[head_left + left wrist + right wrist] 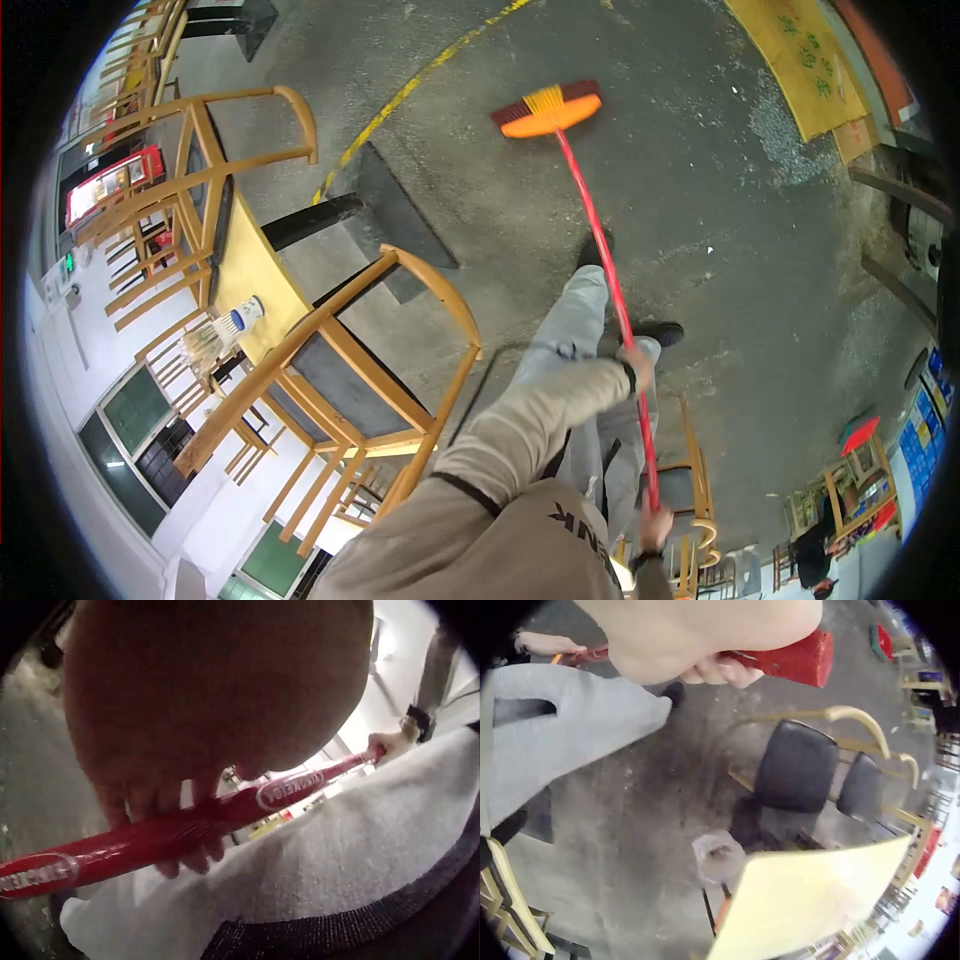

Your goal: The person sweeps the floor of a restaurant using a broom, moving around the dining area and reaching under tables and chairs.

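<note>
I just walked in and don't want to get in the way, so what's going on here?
A person holds a broom in both hands. The right hand grips near the end of the red handle, and the left hand grips it farther down. The orange broom head is out ahead of the shoes. Wooden chairs and a yellow table are off to the left.

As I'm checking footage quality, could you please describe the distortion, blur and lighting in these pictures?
Head: wide-angle bending, dark rim, broom head slightly soft; left wrist: left hand dim against bright background; right wrist: tabletop pale, almost washed out.
</note>
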A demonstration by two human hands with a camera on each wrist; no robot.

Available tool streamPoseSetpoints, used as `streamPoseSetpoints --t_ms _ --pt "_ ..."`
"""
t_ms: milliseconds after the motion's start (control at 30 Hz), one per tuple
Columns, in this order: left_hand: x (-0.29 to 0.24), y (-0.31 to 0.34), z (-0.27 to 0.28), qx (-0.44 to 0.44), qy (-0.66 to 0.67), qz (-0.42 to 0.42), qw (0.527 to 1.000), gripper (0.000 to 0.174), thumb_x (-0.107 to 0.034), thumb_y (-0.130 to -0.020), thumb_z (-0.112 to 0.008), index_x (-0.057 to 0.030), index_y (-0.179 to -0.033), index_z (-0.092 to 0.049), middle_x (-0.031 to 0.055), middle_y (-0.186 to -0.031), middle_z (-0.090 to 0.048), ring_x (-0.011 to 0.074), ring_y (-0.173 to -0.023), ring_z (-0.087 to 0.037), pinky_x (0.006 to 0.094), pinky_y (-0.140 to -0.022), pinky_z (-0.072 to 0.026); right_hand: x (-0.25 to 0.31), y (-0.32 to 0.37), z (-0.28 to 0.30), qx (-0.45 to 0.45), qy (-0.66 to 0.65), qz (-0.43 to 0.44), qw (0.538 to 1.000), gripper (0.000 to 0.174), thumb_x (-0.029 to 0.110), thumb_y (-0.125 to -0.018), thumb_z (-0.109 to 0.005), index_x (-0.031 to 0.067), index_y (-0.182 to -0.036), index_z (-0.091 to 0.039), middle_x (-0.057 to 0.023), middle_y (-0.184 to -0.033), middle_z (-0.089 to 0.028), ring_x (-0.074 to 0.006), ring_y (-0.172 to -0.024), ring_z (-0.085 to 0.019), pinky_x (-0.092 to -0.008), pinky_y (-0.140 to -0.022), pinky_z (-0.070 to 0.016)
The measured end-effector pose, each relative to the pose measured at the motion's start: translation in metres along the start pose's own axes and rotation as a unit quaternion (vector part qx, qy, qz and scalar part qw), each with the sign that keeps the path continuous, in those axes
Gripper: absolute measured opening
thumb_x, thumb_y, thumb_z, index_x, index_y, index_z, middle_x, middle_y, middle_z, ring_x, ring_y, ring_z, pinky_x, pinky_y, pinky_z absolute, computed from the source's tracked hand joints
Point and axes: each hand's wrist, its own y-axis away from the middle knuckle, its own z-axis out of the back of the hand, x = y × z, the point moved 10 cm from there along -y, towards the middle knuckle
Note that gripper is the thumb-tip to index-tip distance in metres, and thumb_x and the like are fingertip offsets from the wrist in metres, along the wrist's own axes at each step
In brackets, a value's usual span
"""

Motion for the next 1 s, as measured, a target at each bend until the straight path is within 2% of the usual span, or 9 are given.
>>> streamPoseSetpoints --t_ms 33,100,200,467,700,733,867,900,1000 --pt "0.082 -0.002 0.018 -0.039 -0.065 0.209 0.975 0.016 -0.027 -0.069 -0.057 -0.0182 -0.062 -0.068 0.0047 -0.062 -0.062 0.0272 -0.064 -0.061 0.0447 -0.055 -0.0418 0.01 -0.04 -0.031 0.025 0.018 0.026 0.999 0.051 0.049 -0.081 -0.061 -0.0019 -0.077 -0.066 -0.0239 -0.07 -0.061 -0.0381 -0.07 -0.063 -0.0449 -0.061 -0.0466" --pt "0.179 0.022 0.087 -0.102 -0.172 0.148 0.969 0.021 -0.029 -0.071 -0.054 -0.0162 -0.061 -0.068 0.0065 -0.065 -0.064 0.0287 -0.071 -0.063 0.0442 -0.058 -0.0457 0.114 -0.094 -0.041 0.053 0.024 0.053 0.997 0.052 0.054 -0.083 -0.056 0.003 -0.089 -0.066 -0.0221 -0.078 -0.064 -0.0389 -0.077 -0.062 -0.0458 -0.067 -0.0476" --pt "0.358 0.1 0.171 -0.033 -0.199 0.413 0.888 0.02 -0.025 -0.073 -0.055 -0.0156 -0.076 -0.071 0.0084 -0.083 -0.068 0.0256 -0.079 -0.064 0.0417 -0.06 -0.0502 0.304 -0.116 -0.033 0.074 -0.057 0.188 0.978 0.051 0.054 -0.088 -0.047 0.0063 -0.091 -0.063 -0.0226 -0.081 -0.063 -0.0411 -0.08 -0.06 -0.0476 -0.07 -0.0459" --pt "0.451 0.268 0.278 -0.173 -0.205 0.377 0.887 0.034 -0.028 -0.09 -0.04 -0.0085 -0.113 -0.055 0.0171 -0.125 -0.05 0.0317 -0.125 -0.04 0.0461 -0.1 -0.0378 0.523 -0.098 -0.044 0.147 -0.138 0.356 0.912 0.039 0.04 -0.093 -0.043 0.0018 -0.096 -0.051 -0.0253 -0.08 -0.062 -0.0449 -0.081 -0.059 -0.0534 -0.072 -0.0446" --pt "0.238 0.154 0.19 -0.123 -0.093 0.296 0.943 0.037 -0.032 -0.089 -0.041 -0.0098 -0.116 -0.054 0.0174 -0.13 -0.047 0.0406 -0.124 -0.036 0.05 -0.105 -0.0264 0.315 -0.16 -0.067 0.221 -0.125 0.31 0.916 0.043 0.041 -0.091 -0.048 0.0002 -0.098 -0.056 -0.024 -0.085 -0.061 -0.0408 -0.083 -0.058 -0.0432 -0.07 -0.0437" --pt "0.213 0.142 0.172 -0.271 0.102 0.28 0.915 0.034 -0.032 -0.086 -0.047 -0.0058 -0.105 -0.057 0.0172 -0.117 -0.054 0.0391 -0.115 -0.043 0.0462 -0.1 -0.0336 0.241 -0.166 -0.074 0.286 -0.073 0.2 0.935 0.043 0.041 -0.091 -0.049 -0.0001 -0.1 -0.058 -0.023 -0.086 -0.061 -0.0391 -0.082 -0.058 -0.0426 -0.069 -0.0432" --pt "0.011 0.072 0.114 -0.099 0.3 0.132 0.94 0.036 -0.039 -0.081 -0.053 -0.0043 -0.075 -0.062 0.0152 -0.082 -0.058 0.0334 -0.083 -0.054 0.0426 -0.075 -0.0443 -0.06 -0.109 -0.032 0.157 -0.367 -0.141 0.906 0.062 0.054 -0.093 -0.039 -0.0002 -0.08 -0.065 -0.0087 -0.065 -0.057 -0.0145 -0.058 -0.053 -0.0325 -0.051 -0.0401" --pt "-0.039 0.054 0.087 -0.076 0.321 0.096 0.939 0.039 -0.041 -0.08 -0.053 -0.0046 -0.071 -0.063 0.0154 -0.075 -0.059 0.0323 -0.081 -0.055 0.043 -0.073 -0.0447 -0.093 -0.075 0.011 0.122 -0.162 -0.107 0.973 0.067 0.057 -0.092 -0.036 -0.0003 -0.073 -0.065 -0.006 -0.055 -0.053 -0.0136 -0.05 -0.049 -0.0324 -0.046 -0.0375" --pt "-0.176 0.022 0.045 -0.073 0.281 -0.11 0.951 0.045 -0.044 -0.084 -0.049 -0.0053 -0.066 -0.064 0.0141 -0.061 -0.06 0.035 -0.066 -0.058 0.0472 -0.067 -0.0453 -0.119 0.034 0.092 0.017 0.121 0.023 0.992 0.059 0.044 -0.094 -0.039 -0.0038 -0.067 -0.062 -0.0251 -0.057 -0.054 -0.0406 -0.052 -0.056 -0.0481 -0.047 -0.0384"
